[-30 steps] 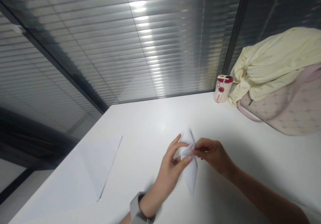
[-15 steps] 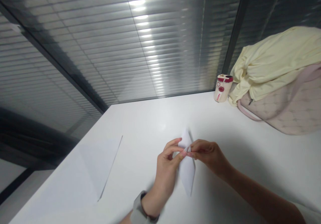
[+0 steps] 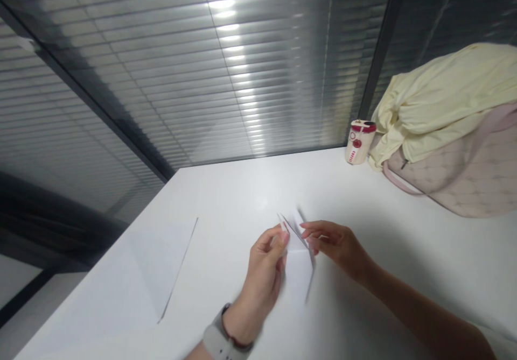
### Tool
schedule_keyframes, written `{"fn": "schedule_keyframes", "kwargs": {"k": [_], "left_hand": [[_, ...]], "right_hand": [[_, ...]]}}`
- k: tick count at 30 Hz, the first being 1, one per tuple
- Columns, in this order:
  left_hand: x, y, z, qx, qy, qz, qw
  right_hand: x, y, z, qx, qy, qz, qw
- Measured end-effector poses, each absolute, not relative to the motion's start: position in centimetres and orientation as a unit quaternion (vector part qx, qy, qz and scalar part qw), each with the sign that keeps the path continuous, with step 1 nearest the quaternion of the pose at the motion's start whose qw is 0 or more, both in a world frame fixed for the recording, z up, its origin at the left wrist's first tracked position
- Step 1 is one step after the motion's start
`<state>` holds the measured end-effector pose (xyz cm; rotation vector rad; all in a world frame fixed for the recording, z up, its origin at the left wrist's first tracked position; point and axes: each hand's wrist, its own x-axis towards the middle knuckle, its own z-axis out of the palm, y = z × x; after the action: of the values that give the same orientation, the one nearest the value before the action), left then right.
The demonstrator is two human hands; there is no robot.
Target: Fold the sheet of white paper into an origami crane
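Note:
A white folded paper [image 3: 298, 274], long and narrow, is held over the table in front of me, its upper layers standing apart in pointed flaps. My left hand [image 3: 264, 266], with a grey watch on the wrist, pinches its left flap between thumb and fingers. At the right edge, my right hand [image 3: 333, 244] has bent fingers and thumb on the paper around the other flap. Part of the fold lies hidden behind the fingers.
White sheets of paper [image 3: 121, 279] lie at the table's left. Toward the back right stands a cream cup with a red lid [image 3: 360, 142], beside a pink quilted bag [image 3: 472, 171] with a pale yellow cloth [image 3: 452, 96] on it. Window blinds [image 3: 181, 69] rise behind the table [image 3: 230, 193].
Both hands had met at the paper's middle, pinching small points. Now they have moved slightly apart, the left one leftward, and the paper's upper layers have opened out.

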<state>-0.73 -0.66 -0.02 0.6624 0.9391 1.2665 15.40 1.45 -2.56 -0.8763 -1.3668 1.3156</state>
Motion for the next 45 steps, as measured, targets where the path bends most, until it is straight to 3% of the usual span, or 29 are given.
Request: {"fn": "schedule_keyframes", "kwargs": {"k": [8,17,31,35,41,45], "left_hand": [[-0.9,-0.7,0.2,0.290,0.409,0.559,0.660],[-0.6,-0.8,-1.3,0.441,0.438,0.555,0.553],[-0.8,-0.9,-1.2,0.519,0.451,0.532,0.494],[-0.9,-0.6,-1.1,0.500,0.449,0.533,0.513],[-0.8,-0.8,-0.9,0.430,0.466,0.538,0.556],[-0.8,-0.9,-0.8,0.418,0.433,0.511,0.613]], "right_hand": [[15.1,0.7,-2.2,-0.376,-0.655,0.397,0.521],[14.1,0.6,-2.9,-0.421,-0.566,0.471,0.530],[14.8,0.7,-2.7,-0.381,-0.586,0.503,0.509],[15.0,0.9,-2.9,-0.392,-0.622,0.463,0.494],[15.2,1.5,-3.2,-0.343,-0.704,0.301,0.544],[15.5,1.4,-3.0,-0.313,-0.726,0.294,0.537]]}}
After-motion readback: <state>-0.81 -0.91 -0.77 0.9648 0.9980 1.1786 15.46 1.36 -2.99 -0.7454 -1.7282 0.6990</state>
